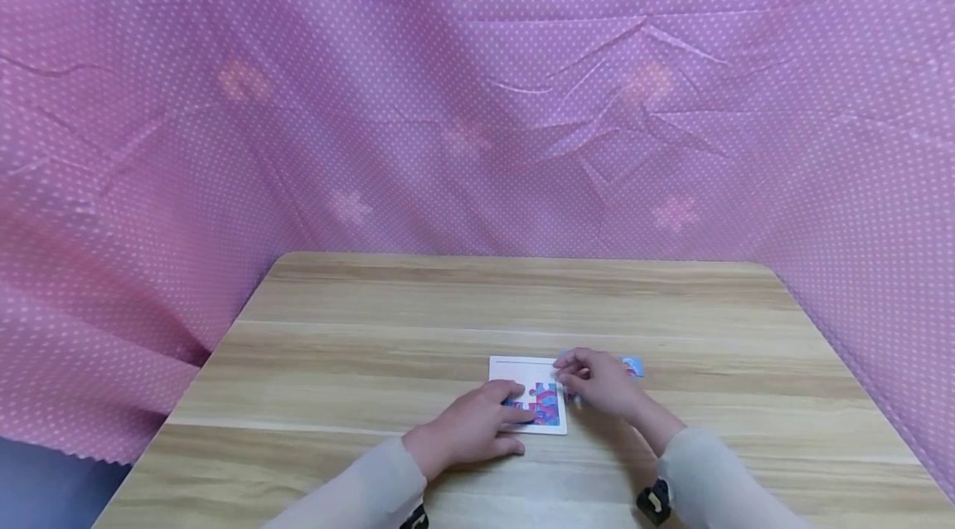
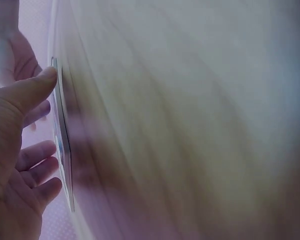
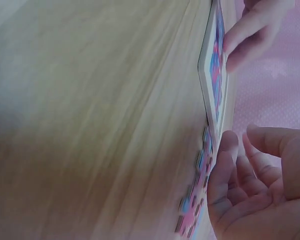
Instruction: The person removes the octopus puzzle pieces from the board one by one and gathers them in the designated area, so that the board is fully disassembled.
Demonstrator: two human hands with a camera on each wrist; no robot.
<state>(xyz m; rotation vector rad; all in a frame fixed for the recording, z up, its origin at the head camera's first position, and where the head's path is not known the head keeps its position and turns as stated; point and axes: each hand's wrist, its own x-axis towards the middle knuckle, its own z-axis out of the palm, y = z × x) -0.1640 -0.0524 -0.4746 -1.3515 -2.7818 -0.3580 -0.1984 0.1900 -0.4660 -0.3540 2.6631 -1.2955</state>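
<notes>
A white puzzle board (image 1: 522, 370) lies on the table, with joined pink and blue jigsaw pieces (image 1: 547, 411) along its near and right part. My left hand (image 1: 476, 427) rests on the board's left side, fingers spread and partly covering the pieces. Over the board's far right corner is my right hand (image 1: 603, 385), fingers loosely bent. No piece shows between its fingertips in the right wrist view. Beneath and beside this hand are loose jigsaw pieces (image 3: 192, 202), partly hidden by it in the head view. The left wrist view catches the board (image 2: 63, 130) edge-on by the left fingers.
The wood-grain table (image 1: 358, 347) stretches around the board on all sides. Pink dotted cloth (image 1: 477, 98) hangs behind the table's far edge and along both sides. A blue jigsaw piece (image 1: 632, 366) lies just beyond the right hand.
</notes>
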